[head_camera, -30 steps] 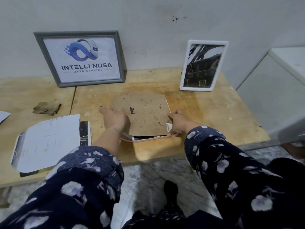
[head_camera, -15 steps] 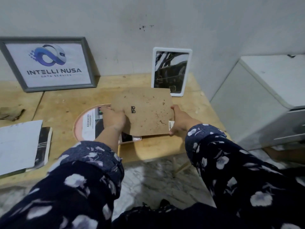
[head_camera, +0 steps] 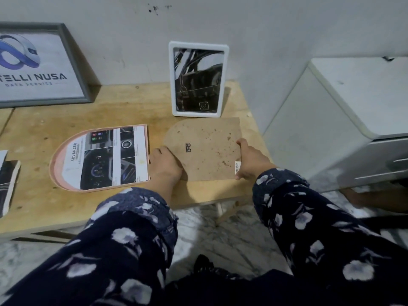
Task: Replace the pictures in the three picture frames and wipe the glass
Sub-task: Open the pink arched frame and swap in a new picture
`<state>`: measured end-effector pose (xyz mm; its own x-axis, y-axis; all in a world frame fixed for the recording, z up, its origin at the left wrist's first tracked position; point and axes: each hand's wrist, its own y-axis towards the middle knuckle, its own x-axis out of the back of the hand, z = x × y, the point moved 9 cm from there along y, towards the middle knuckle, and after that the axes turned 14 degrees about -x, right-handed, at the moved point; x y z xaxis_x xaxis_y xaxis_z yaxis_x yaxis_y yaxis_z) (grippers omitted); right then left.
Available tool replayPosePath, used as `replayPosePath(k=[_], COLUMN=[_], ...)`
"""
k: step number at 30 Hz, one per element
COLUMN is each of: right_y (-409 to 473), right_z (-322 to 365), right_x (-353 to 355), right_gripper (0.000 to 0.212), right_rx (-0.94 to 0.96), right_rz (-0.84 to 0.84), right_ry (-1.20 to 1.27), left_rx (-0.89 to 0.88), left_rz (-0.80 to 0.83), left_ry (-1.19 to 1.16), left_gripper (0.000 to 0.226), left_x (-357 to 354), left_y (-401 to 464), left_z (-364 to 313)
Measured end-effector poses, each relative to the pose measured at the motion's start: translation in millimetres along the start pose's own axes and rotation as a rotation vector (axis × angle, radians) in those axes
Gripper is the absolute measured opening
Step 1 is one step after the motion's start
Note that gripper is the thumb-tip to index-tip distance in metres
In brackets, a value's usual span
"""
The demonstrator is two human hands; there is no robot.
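A brown arch-shaped backing board (head_camera: 205, 149) with a small metal hanger lies low over the right end of the wooden table (head_camera: 136, 107). My left hand (head_camera: 164, 165) holds its left edge and my right hand (head_camera: 249, 162) grips its right edge by a barcode sticker. To the left lies the pink arch-shaped frame (head_camera: 55, 168), face down, with a printed car picture (head_camera: 106, 157) showing inside it. A white frame (head_camera: 197, 79) with a dark car picture leans on the wall behind the board. A grey frame (head_camera: 42, 62) with a logo print leans at the far left.
Loose paper and a dark print (head_camera: 7, 184) lie at the table's left edge. A white cabinet (head_camera: 353, 102) stands close beside the table on the right. Marble floor (head_camera: 220, 235) shows below the table's front edge, between my patterned sleeves.
Both hands have lifted the backing board off the pink frame and carried it right, down near the table. The picture inside the frame is now uncovered. The view has swung right.
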<state>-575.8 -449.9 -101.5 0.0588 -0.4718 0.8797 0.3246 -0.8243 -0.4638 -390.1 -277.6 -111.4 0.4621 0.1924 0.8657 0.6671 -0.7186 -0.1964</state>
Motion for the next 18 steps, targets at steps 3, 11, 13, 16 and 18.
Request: replayPosePath(k=[3,11,13,16,18], right_y=[6.8,9.1,4.5,2.1,-2.0], right_z=[0.0,23.2,32.0,37.4,45.7], right_x=[-1.4,-3.5,-6.8,-9.6,-9.4], right_gripper=[0.090,0.075,0.070,0.065,0.063], right_rx=[-0.003,0.088,0.125,0.115,0.085], right_rz=[0.028,0.001,0.036,0.081,0.094], right_ry=[-0.067,-0.200,-0.194,-0.302,-0.358], left_rx=[-0.026,-0.090,-0.116,-0.185,-0.192], left_rz=[0.052,0.154,0.166,0.174,0.143], left_ry=[0.077,0.260,0.296,0.313,0.242], left_gripper=[0.058,0.052,0.055,0.058,0.057], left_x=[-5.1,-7.8,-6.9,-2.4,10.7], left_y=[1.1,6.9,5.9,2.7,-2.0], left_z=[1.3,-1.6,-0.6,-1.9,3.1])
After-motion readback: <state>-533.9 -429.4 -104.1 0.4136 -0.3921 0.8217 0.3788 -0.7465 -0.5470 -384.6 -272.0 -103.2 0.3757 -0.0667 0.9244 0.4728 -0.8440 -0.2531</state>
